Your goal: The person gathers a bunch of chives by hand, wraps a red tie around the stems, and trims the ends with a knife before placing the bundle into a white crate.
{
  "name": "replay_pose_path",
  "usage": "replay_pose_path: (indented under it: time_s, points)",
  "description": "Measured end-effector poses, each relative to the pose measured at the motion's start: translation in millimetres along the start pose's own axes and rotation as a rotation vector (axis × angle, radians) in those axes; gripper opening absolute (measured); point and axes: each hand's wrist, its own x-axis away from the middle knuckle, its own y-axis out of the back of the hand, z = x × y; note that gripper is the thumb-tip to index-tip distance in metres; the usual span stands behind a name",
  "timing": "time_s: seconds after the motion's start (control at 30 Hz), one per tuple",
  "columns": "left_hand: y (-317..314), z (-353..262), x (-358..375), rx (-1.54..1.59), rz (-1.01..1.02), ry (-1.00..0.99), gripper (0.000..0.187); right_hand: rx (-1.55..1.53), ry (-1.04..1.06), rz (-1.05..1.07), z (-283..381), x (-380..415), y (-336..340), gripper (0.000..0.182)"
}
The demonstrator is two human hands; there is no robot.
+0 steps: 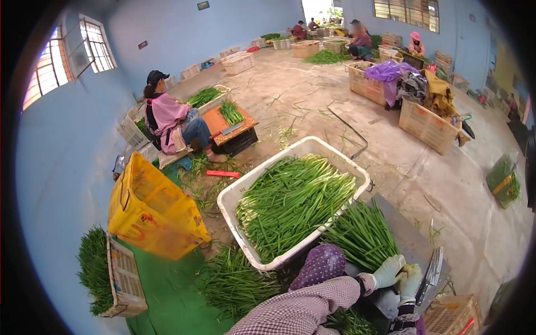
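A large bunch of green chives (363, 234) lies on a dark metal board (393, 215), its leaves fanned toward the white crate. My left hand (389, 272), in a pale glove, is closed around the bunch's stalk end. My gloved right hand (410, 283) meets it there, fingers bent and closed at the stalk ends; the exact grip is partly hidden. Just right of my right hand, a broad-bladed knife (431, 273) lies at the board's edge. Beyond my knee stands a white crate (225, 204) filled with chives (298, 195).
Loose chives (237, 279) lie left of my leg. A yellow crate (159, 215) leans near the wall, above a crate of greens (124, 276). A seated co-worker (167, 120) is beside an orange board (245, 120). Crates with bags (427, 125) stand far right.
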Motion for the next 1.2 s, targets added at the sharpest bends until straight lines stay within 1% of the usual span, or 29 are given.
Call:
replay_pose_path:
  time_s: [0.07, 0.1, 0.13, 0.2, 0.23, 0.27, 0.33, 0.37, 0.47, 0.5, 0.57, 0.6, 0.63, 0.67, 0.7, 0.73, 0.77, 0.8, 0.83, 0.87, 0.9, 0.93, 0.97, 1.0, 1.03, 1.07, 1.13, 1.17, 1.2]
  points:
    - [-7.9, 7.8, 3.1, -0.014, -0.092, -0.124, 0.017, -0.057, 0.004, -0.006, -14.1, -0.4, -5.0, 0.009]
    - [-18.7, 15.7, 0.0, -0.048, -0.057, -0.076, 0.017, -0.097, 0.001, 0.013, -21.1, -1.8, -8.7, 0.007]
    - [-29.1, 20.6, 0.5, -0.049, -0.065, -0.075, 0.017, -0.026, 0.081, -0.012, -25.7, -4.1, -11.5, 0.004]
    - [-45.5, 28.3, 2.9, -0.203, -0.015, -0.011, 0.013, -0.063, 0.0, 0.054, -27.5, -9.5, -13.5, 0.004]
    - [-59.7, 38.7, 3.3, -0.164, -0.074, -0.023, 0.009, -0.122, -0.134, 0.033, -24.0, -10.8, -18.5, 0.009]
    - [-56.9, 38.9, 3.6, -0.167, -0.078, -0.019, 0.009, -0.125, -0.128, 0.037, -10.7, -14.2, -16.3, 0.009]
    - [-54.6, 36.4, 3.5, -0.005, -0.07, -0.009, 0.008, -0.275, -0.211, 0.004, 9.6, -24.1, -9.5, 0.012]
    - [-53.9, 34.5, 5.3, -0.064, -0.1, -0.002, 0.009, -0.227, -0.095, 0.052, -2.1, -23.4, -12.7, 0.01]
    - [-48.7, 33.3, 4.8, -0.085, -0.036, 0.004, 0.008, -0.281, -0.133, 0.05, -19.0, -22.4, -16.7, 0.007]
    - [-45.3, 34.5, -0.7, -0.09, -0.046, 0.006, 0.008, -0.298, -0.126, -0.03, -18.8, -18.2, -17.9, 0.009]
    - [-34.3, 34.2, -15.1, 0.03, 0.053, 0.012, 0.006, -0.26, -0.14, -0.073, 1.1, -9.9, -7.5, 0.009]
    - [-24.2, 33.5, -26.2, 0.022, 0.038, 0.015, 0.006, -0.221, -0.167, -0.123, 13.4, -7.3, -2.3, 0.01]
    - [-1.1, 20.8, -41.1, -0.099, 0.089, -0.077, 0.009, -0.096, -0.102, -0.07, 36.5, -5.6, 12.7, 0.01]
    - [12.4, 15.0, -47.1, -0.217, 0.146, -0.166, 0.014, -0.1, -0.093, -0.064, 57.1, -4.9, 21.3, 0.01]
    - [0.1, 15.7, -50.2, -0.26, 0.12, -0.174, 0.019, -0.021, -0.013, -0.015, 76.2, -3.3, 27.5, 0.011]
    - [-24.1, 17.4, -50.1, -0.303, 0.089, -0.055, 0.018, 0.06, 0.062, 0.032, 85.5, -0.6, 29.9, 0.013]
    - [-42.7, 27.4, -51.2, -0.243, 0.12, 0.034, 0.017, 0.342, 0.146, -0.121, 19.8, 35.8, -30.7, 0.015]
    - [-52.1, 34.7, -56.5, -0.181, 0.144, 0.119, 0.016, 0.349, 0.146, -0.126, 16.1, 35.2, -29.8, 0.015]
    - [-52.9, 40.3, -63.2, -0.138, 0.308, 0.15, 0.016, 0.267, 0.162, -0.046, 15.1, 34.9, -24.8, 0.017]
    - [-54.9, 43.5, -62.4, -0.133, 0.298, 0.157, 0.016, 0.181, 0.184, 0.042, 14.1, 34.7, -18.4, 0.019]
    - [-63.2, 50.6, -56.1, 0.074, 0.174, 0.223, 0.016, -0.039, -0.115, 0.257, 17.0, 25.1, -1.3, 0.021]
    - [-69.8, 54.6, -49.7, 0.28, 0.047, 0.285, 0.02, -0.038, -0.106, 0.269, 17.6, 16.0, 3.6, 0.021]
    - [-76.4, 57.8, -46.4, 0.282, 0.039, 0.291, 0.02, -0.165, -0.173, 0.102, 18.0, 5.8, 7.6, 0.017]
    - [-84.2, 59.3, -43.9, 0.603, 0.033, 0.442, 0.022, -0.289, -0.244, -0.069, 19.7, -3.5, 9.8, 0.014]
    - [-82.9, 55.9, -43.5, 0.926, 0.031, 0.584, 0.023, -0.289, -0.261, -0.252, 41.5, -16.1, 10.4, 0.008]
    - [-75.4, 49.0, -44.4, 0.932, 0.032, 0.579, 0.023, -0.283, -0.258, -0.255, 21.2, -16.0, 0.8, 0.008]
    - [-52.1, 34.0, -41.5, 1.404, -0.072, 0.646, 0.019, -0.278, -0.163, 0.108, -21.6, -23.2, -17.0, 0.01]
    - [-38.2, 27.9, -38.1, 1.639, -0.134, 0.67, 0.017, -0.242, -0.128, 0.15, -19.8, -27.8, -11.4, 0.013]
    - [-28.1, 25.7, -34.3, 1.642, -0.15, 0.662, 0.017, -0.241, -0.113, 0.156, -22.1, -32.9, -13.6, 0.013]
